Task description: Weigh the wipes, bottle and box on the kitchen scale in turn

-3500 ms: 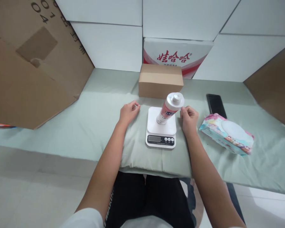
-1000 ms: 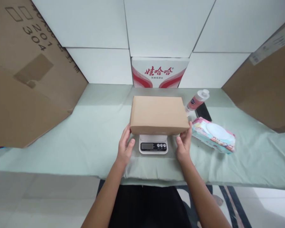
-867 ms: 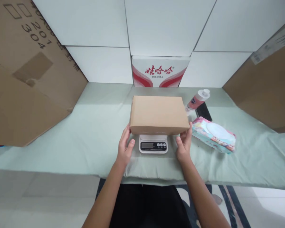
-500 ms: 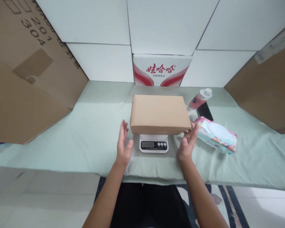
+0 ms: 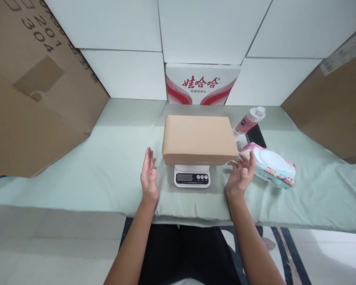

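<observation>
— Head view, centre of the table? Flat brown cardboard box (image 5: 199, 138) resting on the small white digital kitchen scale (image 5: 192, 176), overhanging it on every side; only the scale's front strip with display and buttons visible.

— Left hand (image 5: 148, 177)? Empty, fingers straight and spread, palm turned toward the box, just left of the box's front corner, clear of it.

— Right hand (image 5: 241, 174)? Empty too, fingers loosely fanned, palm facing left, near the box's front right corner. Fingertips close to the cardboard; touching or not, impossible to tell. Back of the hand just beside the pastel-printed pack of wet wipes with a white lid (image 5: 268, 165).

— Further right and back? Pink-labelled white bottle with a white cap (image 5: 249, 120), tilted, behind the wipes; dark phone (image 5: 255, 136) lying flat between bottle and wipes.

— Surroundings? Pale green cloth-covered table (image 5: 86, 170). White carton with red lettering (image 5: 202, 84) upright against the white block wall (image 5: 195, 27), behind the box. Large brown cardboard sheets leaning at left (image 5: 32, 91) and right (image 5: 332, 103).
</observation>
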The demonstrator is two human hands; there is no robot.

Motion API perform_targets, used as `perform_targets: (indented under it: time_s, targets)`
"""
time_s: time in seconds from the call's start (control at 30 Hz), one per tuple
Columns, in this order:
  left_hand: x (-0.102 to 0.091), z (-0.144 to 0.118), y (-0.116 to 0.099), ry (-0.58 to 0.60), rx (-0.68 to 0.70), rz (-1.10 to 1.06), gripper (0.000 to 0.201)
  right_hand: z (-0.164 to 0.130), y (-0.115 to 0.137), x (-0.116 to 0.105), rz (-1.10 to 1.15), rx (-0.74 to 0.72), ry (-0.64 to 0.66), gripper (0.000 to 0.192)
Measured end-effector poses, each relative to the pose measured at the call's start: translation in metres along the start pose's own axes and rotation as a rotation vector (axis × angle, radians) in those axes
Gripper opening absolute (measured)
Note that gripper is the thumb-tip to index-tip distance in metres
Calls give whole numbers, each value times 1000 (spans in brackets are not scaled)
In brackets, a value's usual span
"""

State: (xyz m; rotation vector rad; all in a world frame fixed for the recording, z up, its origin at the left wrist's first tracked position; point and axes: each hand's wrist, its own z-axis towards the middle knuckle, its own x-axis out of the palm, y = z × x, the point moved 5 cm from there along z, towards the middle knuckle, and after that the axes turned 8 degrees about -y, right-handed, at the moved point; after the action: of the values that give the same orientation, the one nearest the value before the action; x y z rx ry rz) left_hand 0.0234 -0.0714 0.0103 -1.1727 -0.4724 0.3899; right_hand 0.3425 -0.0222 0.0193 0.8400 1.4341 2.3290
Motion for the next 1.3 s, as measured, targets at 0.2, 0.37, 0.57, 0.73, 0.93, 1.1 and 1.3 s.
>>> perform_targets:
  time_s: [0.2, 0.37, 0.57, 0.73, 0.93, 1.1, 1.3]
  targets:
    - [2, -3, 1, 47, 2, -29, 62, -2, -2, 1, -7, 23, 9, 61]
    - [0, -4, -2, 8, 37, -36, 58, -4, -4, 1, -39, 36, 9, 62]
    - [-1, -8, 2, 51, 70, -30, 55, -10, -12, -6, -95, -40, 110, 57]
    - [-3, -9, 12, 110, 82, 44, 53, -16, -11, -8, -96, -82, 222, 59]
    - [7, 22, -11, 168, 72, 20, 60, 6, 24, 23, -145, -154, 371, 67]
    - [38, 87, -24, 188, 97, 18, 64, 45, 8, 79, -125, -195, 442, 76]
    - [77, 141, 20, 141, 0, 70, 70, 74, -71, 114, -150, -49, 441, 79]
